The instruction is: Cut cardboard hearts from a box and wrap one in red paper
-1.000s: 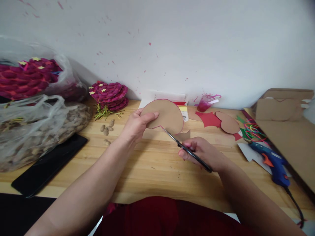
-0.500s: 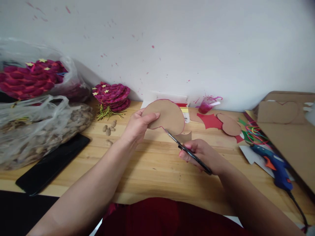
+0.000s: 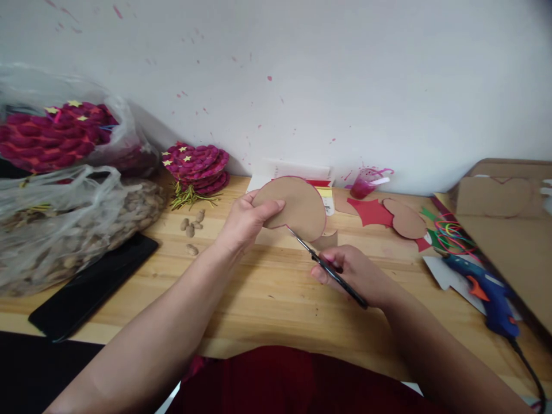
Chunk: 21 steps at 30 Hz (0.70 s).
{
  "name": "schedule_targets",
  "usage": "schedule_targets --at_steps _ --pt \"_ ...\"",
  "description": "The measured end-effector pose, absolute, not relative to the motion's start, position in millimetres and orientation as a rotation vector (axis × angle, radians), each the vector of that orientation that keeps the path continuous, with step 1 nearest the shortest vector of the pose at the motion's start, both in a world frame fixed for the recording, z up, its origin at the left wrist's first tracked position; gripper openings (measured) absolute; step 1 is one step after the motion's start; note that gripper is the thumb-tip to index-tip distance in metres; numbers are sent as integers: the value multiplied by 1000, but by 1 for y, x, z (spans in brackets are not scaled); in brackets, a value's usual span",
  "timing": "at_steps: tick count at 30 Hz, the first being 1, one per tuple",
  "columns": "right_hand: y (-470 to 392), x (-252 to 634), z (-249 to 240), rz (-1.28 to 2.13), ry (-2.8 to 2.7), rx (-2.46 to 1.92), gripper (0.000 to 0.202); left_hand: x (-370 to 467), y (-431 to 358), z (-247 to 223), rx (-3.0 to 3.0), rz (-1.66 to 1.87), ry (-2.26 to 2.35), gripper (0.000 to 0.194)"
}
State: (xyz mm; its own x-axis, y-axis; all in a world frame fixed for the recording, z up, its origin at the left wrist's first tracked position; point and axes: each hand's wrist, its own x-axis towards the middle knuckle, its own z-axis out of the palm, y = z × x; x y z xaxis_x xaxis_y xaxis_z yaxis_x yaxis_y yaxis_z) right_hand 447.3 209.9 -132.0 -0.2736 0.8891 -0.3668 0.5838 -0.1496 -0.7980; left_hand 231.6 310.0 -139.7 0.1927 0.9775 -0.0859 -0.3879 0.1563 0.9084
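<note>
My left hand (image 3: 248, 221) grips a brown cardboard heart (image 3: 297, 204) by its left side, thumb flat on top. A dark pinkish line runs along the heart's edge. In my right hand (image 3: 349, 273) is a pair of scissors (image 3: 325, 267) with black handles, its tips at the notch on the heart's near edge. The blades look nearly closed there. A brown cardboard scrap (image 3: 326, 240) lies on the table just under the heart's right side.
To the left are a bag of peanuts (image 3: 107, 224), a black phone-like slab (image 3: 95, 287) and a stack of magenta-painted pieces (image 3: 200, 169). To the right are red paper (image 3: 368, 211), a cardboard cutout (image 3: 404, 218), a glue gun (image 3: 487, 293) and a cup of magenta paint (image 3: 363, 185).
The heart and the scissor tips have shifted slightly right and down in view. The scissor blades appear closer together, while both hands keep their holds.
</note>
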Motion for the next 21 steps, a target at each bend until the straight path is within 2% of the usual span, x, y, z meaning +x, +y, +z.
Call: schedule_targets --at_steps 10,21 --pt "208 444 -130 1490 -1665 -1634 50 232 313 -142 885 1201 812 41" --pt "209 444 -127 1339 -1771 -1742 53 232 312 -142 861 1203 831 45"
